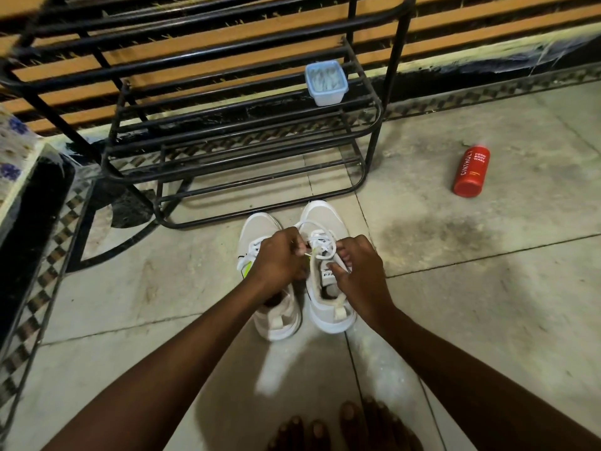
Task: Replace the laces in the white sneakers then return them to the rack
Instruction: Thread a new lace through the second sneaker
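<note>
White lace pinched in left grip and right grip — 2 sneakers just short of rack edge

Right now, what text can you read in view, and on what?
"CINTHOL": on the red bottle.
"FOAM BODY WASH": same bottle.
Small yellow print on it: too small to read.
Tongue label of the right-hand sneaker: blurred, unreadable.
</note>
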{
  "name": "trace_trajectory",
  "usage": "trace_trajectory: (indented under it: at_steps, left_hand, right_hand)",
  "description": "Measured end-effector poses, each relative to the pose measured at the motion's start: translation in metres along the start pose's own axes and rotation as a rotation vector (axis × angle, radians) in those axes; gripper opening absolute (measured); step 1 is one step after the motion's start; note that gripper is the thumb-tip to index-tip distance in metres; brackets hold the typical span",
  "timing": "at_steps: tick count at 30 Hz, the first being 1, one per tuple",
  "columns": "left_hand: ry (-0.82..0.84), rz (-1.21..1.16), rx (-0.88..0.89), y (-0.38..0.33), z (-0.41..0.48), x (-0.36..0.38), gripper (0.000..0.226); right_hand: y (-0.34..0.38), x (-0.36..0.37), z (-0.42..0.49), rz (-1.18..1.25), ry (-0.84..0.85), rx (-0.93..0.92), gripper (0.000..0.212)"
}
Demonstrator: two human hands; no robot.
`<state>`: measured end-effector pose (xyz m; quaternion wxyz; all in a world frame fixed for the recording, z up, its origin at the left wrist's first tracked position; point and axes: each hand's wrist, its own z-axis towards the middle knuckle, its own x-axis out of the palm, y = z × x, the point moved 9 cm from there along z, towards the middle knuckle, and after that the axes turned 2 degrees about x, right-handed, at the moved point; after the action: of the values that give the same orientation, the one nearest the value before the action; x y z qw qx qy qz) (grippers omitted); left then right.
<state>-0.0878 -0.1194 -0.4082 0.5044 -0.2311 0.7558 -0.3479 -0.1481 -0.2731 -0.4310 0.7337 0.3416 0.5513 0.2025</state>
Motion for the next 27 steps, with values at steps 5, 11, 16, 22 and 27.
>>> trace_trajectory:
  at_steps: [5, 11, 16, 22, 27]
  left_hand:
    - [-0.134, 0.293, 0.131, -0.009, 0.010, -0.022, 0.013]
    - [-0.024, -0.077, 0.050, 0.001, 0.011, -0.007, 0.009]
    - [0.003, -0.380, -0.026, 0.007, 0.005, 0.011, 0.013]
    - [-0.059, -0.380, -0.019, 0.006, 0.006, 0.013, 0.018]
    - [-0.255, -0.547, -0.063, 0.009, 0.003, -0.005, 0.013]
  right_hand:
    - [-0.001, 0.001, 0.000, 0.037, 0.000, 0.006, 0.029]
    - [-0.003, 0.001, 0.000, 0.042, -0.019, 0.002, 0.026]
    - [-0.006, 0.002, -0.001, 0.038, -0.032, 0.005, 0.025]
    - [-0.006, 0.002, -0.001, 0.011, -0.044, -0.012, 0.027]
    - [-0.012, 0.007, -0.001, 0.036, -0.021, 0.040, 0.029]
